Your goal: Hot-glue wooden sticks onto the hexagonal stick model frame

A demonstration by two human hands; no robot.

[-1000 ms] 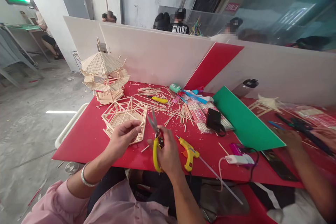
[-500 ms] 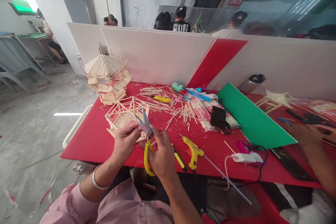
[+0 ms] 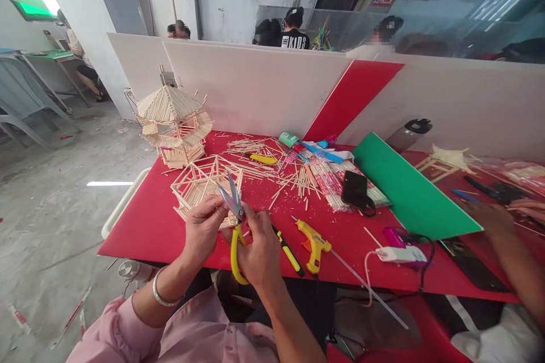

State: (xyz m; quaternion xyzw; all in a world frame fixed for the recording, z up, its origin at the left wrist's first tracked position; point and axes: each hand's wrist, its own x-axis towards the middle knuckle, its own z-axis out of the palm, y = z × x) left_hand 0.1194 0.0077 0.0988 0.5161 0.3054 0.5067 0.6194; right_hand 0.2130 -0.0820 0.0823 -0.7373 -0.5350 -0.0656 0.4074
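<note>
My right hand is closed round the yellow-handled scissors, whose blades are parted and point up and away. Close beside the blades, my left hand is pinched, thumb against fingers. What sits in that pinch is too small or hidden to make out. Just beyond both hands lies an open frame of thin wooden sticks, partly covered by them. Behind it on the left stands a tiered stick pavilion with a pointed roof.
Loose sticks and a yellow cutter litter the red table. A yellow glue gun and another cutter lie right of my hands. A green board leans before a co-worker's arm. White panels border the back.
My right hand and the scissors have shifted slightly left and up. The left hand keeps its pinch in nearly the same spot. At the right, the co-worker's hands have moved a little.
</note>
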